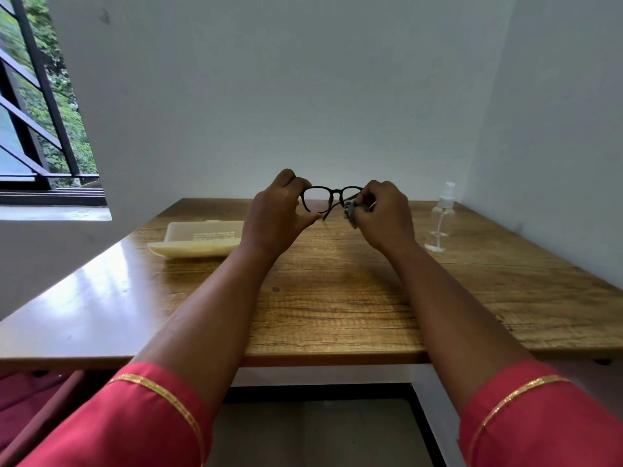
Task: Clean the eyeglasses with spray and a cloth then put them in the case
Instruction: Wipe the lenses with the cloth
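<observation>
Black-framed eyeglasses (332,193) are held up above the far part of the wooden table (337,298). My left hand (279,214) pinches the left rim of the frame between thumb and fingers. My right hand (384,214) grips a small grey cloth (349,210) bunched against the right lens, which is mostly hidden behind the fingers. A cream eyeglass case (199,242) lies open on the table to the left. A clear spray bottle (440,219) stands upright to the right of my right hand.
White walls close in behind the table and along its right side. A window with dark bars (37,106) is at the far left. The table's near edge runs across the frame above my pink sleeves (158,423).
</observation>
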